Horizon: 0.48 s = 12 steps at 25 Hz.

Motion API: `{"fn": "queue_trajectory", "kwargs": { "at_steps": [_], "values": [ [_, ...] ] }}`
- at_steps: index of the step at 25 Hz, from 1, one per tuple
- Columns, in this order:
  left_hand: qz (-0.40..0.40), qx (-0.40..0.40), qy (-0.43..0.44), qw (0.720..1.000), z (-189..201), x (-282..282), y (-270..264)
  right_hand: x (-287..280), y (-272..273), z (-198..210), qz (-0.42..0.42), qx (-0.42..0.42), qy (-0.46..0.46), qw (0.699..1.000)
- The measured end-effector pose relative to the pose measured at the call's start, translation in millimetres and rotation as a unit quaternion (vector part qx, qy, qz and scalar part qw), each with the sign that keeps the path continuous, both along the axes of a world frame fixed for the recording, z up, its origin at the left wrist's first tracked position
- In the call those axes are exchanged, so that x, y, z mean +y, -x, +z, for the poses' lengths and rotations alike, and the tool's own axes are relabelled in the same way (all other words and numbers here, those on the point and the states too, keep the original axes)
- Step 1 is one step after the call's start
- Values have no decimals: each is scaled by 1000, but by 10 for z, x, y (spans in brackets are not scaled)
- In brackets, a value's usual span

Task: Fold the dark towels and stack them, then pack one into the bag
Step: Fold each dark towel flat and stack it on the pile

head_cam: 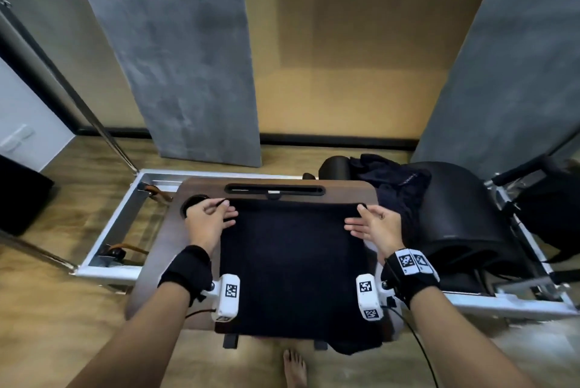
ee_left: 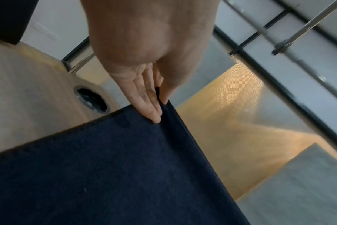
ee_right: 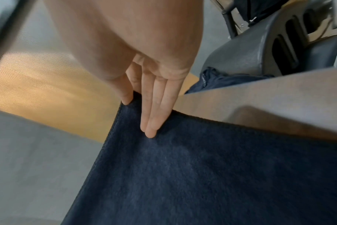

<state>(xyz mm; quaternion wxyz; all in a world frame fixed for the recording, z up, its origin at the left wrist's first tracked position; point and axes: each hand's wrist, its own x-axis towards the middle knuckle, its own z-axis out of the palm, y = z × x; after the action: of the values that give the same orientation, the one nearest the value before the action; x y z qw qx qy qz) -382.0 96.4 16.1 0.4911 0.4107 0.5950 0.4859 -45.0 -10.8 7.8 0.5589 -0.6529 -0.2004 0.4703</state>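
Dark towel [head_cam: 292, 262] lies spread flat on the wooden tabletop [head_cam: 201, 187] — near edge hangs over the front. Left hand [head_cam: 208, 221] pinches its far-left corner w/ thumb and fingers; right hand [head_cam: 375, 226] pinches the far-right corner. Another dark cloth [head_cam: 395, 180] is heaped just right of the tabletop.

1. Brown wooden lap table [head_cam: 175, 243], rounded corners, stands on wood floor [head_cam: 62, 309].
2. Tabletop has round cup hole [head_cam: 194, 202] at far left & long dark slot [head_cam: 274, 190] along far edge.
3. Dark towel [head_cam: 292, 265] lies spread flat on top, covers most of it; near edge hangs over table front.
4. Towel's far corners are pinched by left hand [head_cam: 208, 221] & right hand [head_cam: 375, 226].
5. Bare tabletop shows left & right of towel.
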Motion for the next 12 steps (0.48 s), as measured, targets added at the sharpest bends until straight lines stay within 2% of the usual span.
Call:
{"fn": "queue_trajectory", "kwargs": {
  "at_steps": [3,8,12],
  "values": [
    [4,7,36,999,-282,359,-101,374,-58,-254,-25,7,44,999],
    [8,11,41,999,-431,927,-250,957,-191,-351,-36,19,54,998],
    [-35,17,90,995,-557,958,-292,1028,-164,-426,-52,-3,66,996]
  ]
}}
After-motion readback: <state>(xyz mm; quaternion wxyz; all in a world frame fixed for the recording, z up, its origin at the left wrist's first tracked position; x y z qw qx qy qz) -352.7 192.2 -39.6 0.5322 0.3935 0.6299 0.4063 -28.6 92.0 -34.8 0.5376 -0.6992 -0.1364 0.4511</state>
